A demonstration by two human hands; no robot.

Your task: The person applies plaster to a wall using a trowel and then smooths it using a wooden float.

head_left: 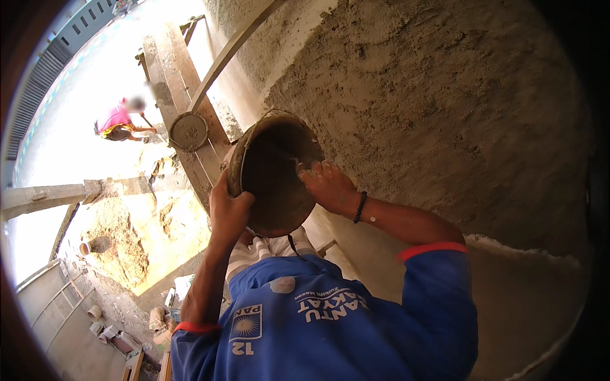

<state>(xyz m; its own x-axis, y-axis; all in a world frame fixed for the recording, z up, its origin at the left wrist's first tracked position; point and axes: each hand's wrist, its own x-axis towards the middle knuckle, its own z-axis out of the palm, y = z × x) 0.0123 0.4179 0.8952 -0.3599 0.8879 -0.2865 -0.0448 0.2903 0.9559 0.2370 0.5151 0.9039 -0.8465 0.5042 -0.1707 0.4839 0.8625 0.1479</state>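
A dark, mortar-crusted bucket (pixel 237 166) is tilted in front of me, its mouth toward me and its inside in shadow. My left hand (pixel 230 206) is closed on its left rim, thumb over the edge. At the right side of the mouth, my right hand (pixel 327 184) is closed round what looks like a trowel; only a glint of metal and a pale handle end show, and the blade is lost in the shadow. Close beyond the bucket rises a wall (pixel 432 120) with rough wet plaster.
Wooden planks (pixel 168 70) run away at the left, with a round mortar container (pixel 172 131) on them. A pole (pixel 238 41) slants above. Far below, a person in pink (pixel 115 117) bends over near a sand pile (pixel 117 241). A beam (pixel 44 199) juts in from the left.
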